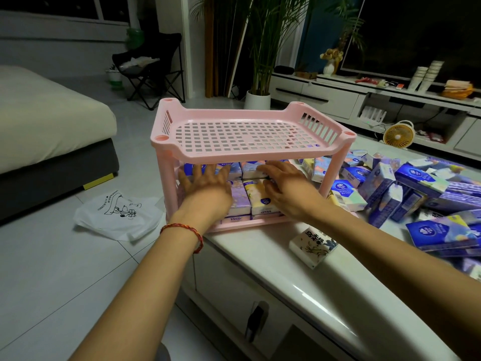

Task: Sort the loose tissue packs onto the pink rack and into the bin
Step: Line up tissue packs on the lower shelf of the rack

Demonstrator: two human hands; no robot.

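Your left hand (pixel 205 183) and right hand (pixel 289 190) lie flat, fingers spread, gripping nothing, pressing pastel purple and yellow tissue packs (pixel 256 196) inside the pink rack (pixel 223 152), lower shelf. Loose blue packs (pixel 416 175) heap on the bench (pixel 260 256) just right.

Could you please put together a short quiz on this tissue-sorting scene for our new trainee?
1. True or false: the top shelf of the pink rack holds tissue packs.
2. On which side of the rack, from the person's view, does the loose pile of packs lie?
3. Where do the left hand and right hand rest? A) on the packs on the lower shelf; B) on the top shelf; C) on the floor.
Key: 1 false; 2 the right; 3 A.
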